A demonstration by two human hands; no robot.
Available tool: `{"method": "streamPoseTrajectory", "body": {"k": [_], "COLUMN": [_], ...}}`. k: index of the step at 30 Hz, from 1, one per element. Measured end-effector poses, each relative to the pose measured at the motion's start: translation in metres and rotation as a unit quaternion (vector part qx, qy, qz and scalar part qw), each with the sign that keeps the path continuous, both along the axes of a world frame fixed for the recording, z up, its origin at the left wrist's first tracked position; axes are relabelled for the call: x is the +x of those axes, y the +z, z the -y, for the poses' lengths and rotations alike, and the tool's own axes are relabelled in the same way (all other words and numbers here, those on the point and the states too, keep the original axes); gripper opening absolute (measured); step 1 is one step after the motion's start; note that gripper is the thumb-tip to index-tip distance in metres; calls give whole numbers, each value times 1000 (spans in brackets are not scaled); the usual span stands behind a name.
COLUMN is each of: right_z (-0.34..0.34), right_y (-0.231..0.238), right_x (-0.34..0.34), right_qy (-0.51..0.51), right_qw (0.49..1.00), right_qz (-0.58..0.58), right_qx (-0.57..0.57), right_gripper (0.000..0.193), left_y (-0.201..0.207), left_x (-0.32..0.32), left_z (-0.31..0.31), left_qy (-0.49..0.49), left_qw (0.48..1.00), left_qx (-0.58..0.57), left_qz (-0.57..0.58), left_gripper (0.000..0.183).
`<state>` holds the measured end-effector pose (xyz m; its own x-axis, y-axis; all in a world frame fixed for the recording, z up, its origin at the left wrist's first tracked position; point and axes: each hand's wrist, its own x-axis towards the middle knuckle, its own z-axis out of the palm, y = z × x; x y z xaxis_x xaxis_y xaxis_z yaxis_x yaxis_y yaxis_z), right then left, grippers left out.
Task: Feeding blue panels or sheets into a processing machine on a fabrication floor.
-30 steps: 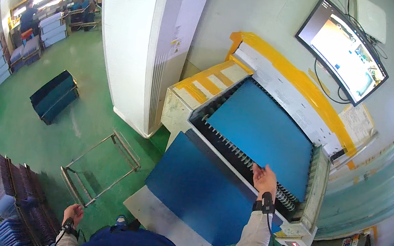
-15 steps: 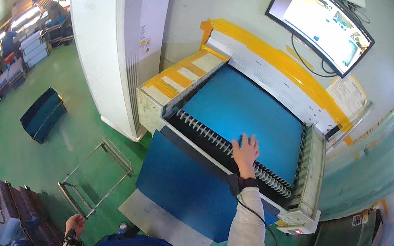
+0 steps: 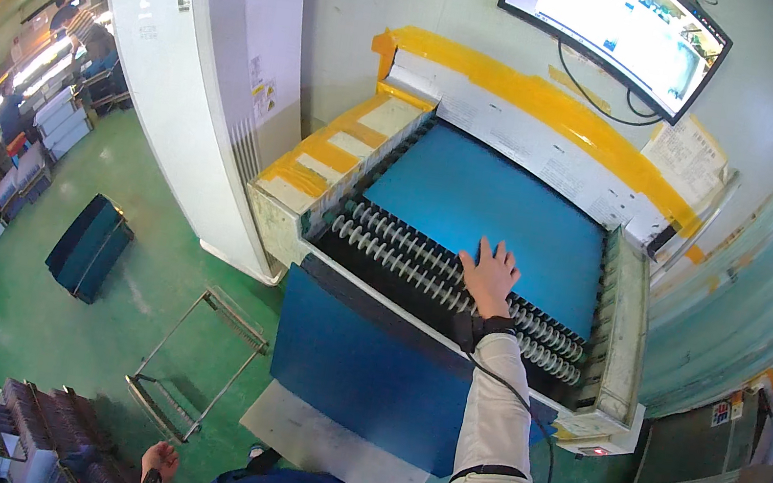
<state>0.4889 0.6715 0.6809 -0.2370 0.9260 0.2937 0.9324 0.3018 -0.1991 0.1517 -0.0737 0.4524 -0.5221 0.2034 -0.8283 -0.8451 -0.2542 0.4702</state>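
My right hand (image 3: pixel 492 278) lies on the near edge of a flat blue sheet (image 3: pixel 500 203), fingers spread, holding nothing. The sheet rests in a roller machine (image 3: pixel 617 343), just beyond its rows of pale ring-shaped rollers (image 3: pixel 413 263). A black band with a cable is round my right wrist. Low on the left, my left hand (image 3: pixel 160 459) hangs away from the machine, its fingers curled in with nothing visible in them. A metal rack frame (image 3: pixel 229 379) stands on the floor close by it.
A dark blue panel (image 3: pixel 359 366) leans below the machine's front edge. On the left stands a tall white air conditioner (image 3: pixel 169 63); a monitor (image 3: pixel 623 38) hangs behind. Panels in racks (image 3: pixel 44 426) sit at lower left, a dark bundle (image 3: pixel 89 249) farther off. Clear plastic sheeting (image 3: pixel 750 253) hangs right.
The blue sheet has slid away from me, deeper into the machine, uncovering more rollers. My right hand remains spread on its near edge. The view has shifted slightly.
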Motion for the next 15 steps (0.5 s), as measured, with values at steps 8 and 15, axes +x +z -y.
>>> {"method": "streamPoseTrajectory", "body": {"k": [8, 15], "right_z": [-16, -18], "right_y": [-5, 0], "right_x": [4, 2], "right_qy": [-1, -7], "right_qw": [1000, 1000], "right_qz": [-3, -12], "right_qx": [-5, -28], "right_gripper": [64, 62], "left_y": [17, 17], "left_x": [-9, -2], "left_z": [-21, -12], "left_qy": [-44, 9], "left_qw": [998, 994], "left_qx": [21, -95], "left_qz": [-41, -45], "left_gripper": [8, 11]}}
